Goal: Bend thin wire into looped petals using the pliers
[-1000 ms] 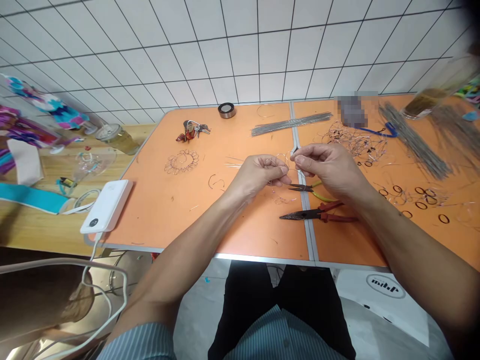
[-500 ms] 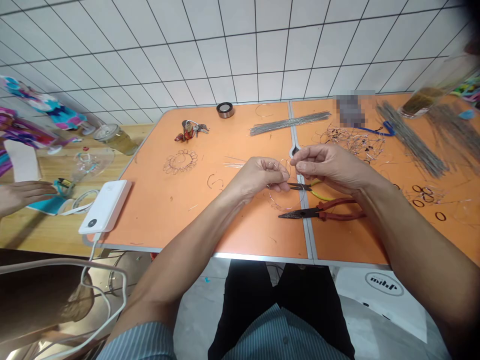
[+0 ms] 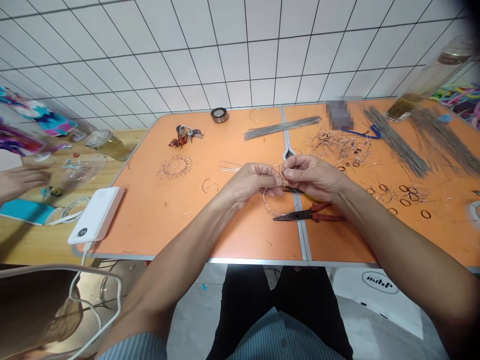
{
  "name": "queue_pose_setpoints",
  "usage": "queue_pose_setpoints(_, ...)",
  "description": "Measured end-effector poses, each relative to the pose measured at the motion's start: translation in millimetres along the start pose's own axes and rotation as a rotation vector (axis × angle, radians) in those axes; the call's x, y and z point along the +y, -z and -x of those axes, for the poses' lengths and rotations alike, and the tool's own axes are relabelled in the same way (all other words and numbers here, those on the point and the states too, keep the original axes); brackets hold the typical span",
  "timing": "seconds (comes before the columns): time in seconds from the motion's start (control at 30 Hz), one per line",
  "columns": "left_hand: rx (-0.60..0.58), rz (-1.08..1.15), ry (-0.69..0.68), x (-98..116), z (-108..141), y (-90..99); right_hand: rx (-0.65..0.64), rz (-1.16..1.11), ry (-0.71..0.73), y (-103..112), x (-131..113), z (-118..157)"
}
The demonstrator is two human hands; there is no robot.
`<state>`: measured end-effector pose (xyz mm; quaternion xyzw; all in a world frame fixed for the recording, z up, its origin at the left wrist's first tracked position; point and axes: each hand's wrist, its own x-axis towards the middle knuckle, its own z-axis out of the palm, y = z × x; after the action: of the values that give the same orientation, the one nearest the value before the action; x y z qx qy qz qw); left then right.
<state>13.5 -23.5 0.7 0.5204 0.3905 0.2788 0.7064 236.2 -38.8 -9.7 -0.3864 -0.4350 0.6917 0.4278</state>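
Over the table's seam, my left hand [image 3: 258,182] pinches a thin wire ring [image 3: 267,204], whose lower curve hangs below the fingers. Close against it, my right hand [image 3: 309,172] has thumb and forefinger closed on a fine wire at the top of the ring; the exact contact is too small to make out. Beneath the hands lie dark-jawed pliers with yellow handles [image 3: 290,190], mostly covered by my right hand. Nearer me are red-handled long-nose pliers [image 3: 296,216], their jaws pointing left.
A looped wire ring [image 3: 174,167], keys [image 3: 186,135] and a tape roll [image 3: 219,115] lie left. Wire bundles [image 3: 397,142], tangled wire [image 3: 339,145] and dark small rings [image 3: 405,202] lie right. A power bank [image 3: 96,215] sits at the left edge; another person's hand [image 3: 24,182] is beyond.
My right hand has come in toward my left, so the fingertips now nearly meet at the ring. The view has shifted slightly. The other person's hand has lifted off the blue object.
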Motion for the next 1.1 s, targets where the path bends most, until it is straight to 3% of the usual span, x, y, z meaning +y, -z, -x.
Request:
queue_pose_setpoints(0.23,0.047,0.027,0.008,-3.3,-3.0,-1.6,0.043,0.029,0.065,-0.8,3.6,-0.7)
queue_pose_setpoints(0.6,0.022,0.041,0.008,0.1,-0.1,-0.5,0.064,0.054,0.034,8.1,1.7,-2.3)
queue_pose_setpoints(1.1,0.035,-0.098,-0.057,5.3,2.3,7.3,0.078,0.195,0.091,2.2,-0.3,1.4)
